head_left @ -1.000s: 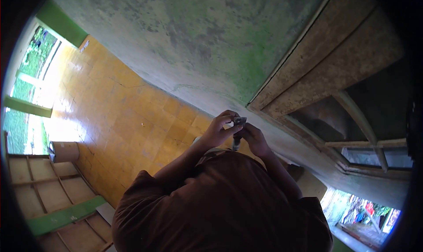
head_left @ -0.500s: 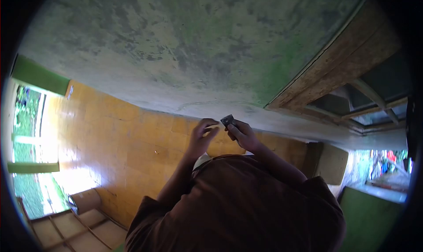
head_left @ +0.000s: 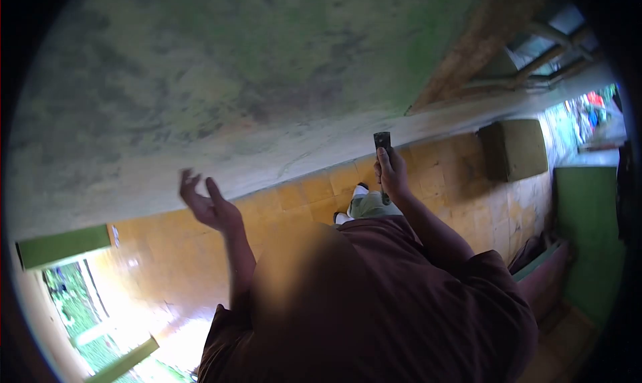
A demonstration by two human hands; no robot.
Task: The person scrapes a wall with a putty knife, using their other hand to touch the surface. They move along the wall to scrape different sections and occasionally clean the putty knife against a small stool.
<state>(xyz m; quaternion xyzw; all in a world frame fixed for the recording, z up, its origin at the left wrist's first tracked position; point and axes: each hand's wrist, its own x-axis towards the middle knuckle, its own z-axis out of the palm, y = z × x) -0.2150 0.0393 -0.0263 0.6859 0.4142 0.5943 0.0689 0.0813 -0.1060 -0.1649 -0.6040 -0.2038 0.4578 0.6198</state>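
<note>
My right hand (head_left: 393, 172) is closed around a dark scraper (head_left: 382, 139), held upright with its squarish flat end above my fist and the handle's lower end showing beneath. It stands in front of the lower part of the wall (head_left: 281, 75). My left hand (head_left: 210, 206) is raised off to the left with its fingers spread and nothing in it, overlapping the wall's lower edge in this view. Patches of worn green and grey paint cover the wall.
Orange floor tiles (head_left: 180, 242) run along the wall's foot. A box-like piece of furniture (head_left: 525, 149) stands at the right, below a wooden-framed window (head_left: 548, 55). Farther right is a green panel (head_left: 585, 229). Bright openings lie on both sides.
My hands have moved apart: the left swung out to the left and opened, the right rose to the right with the scraper turned upright. The view has tilted, and my feet now show.
</note>
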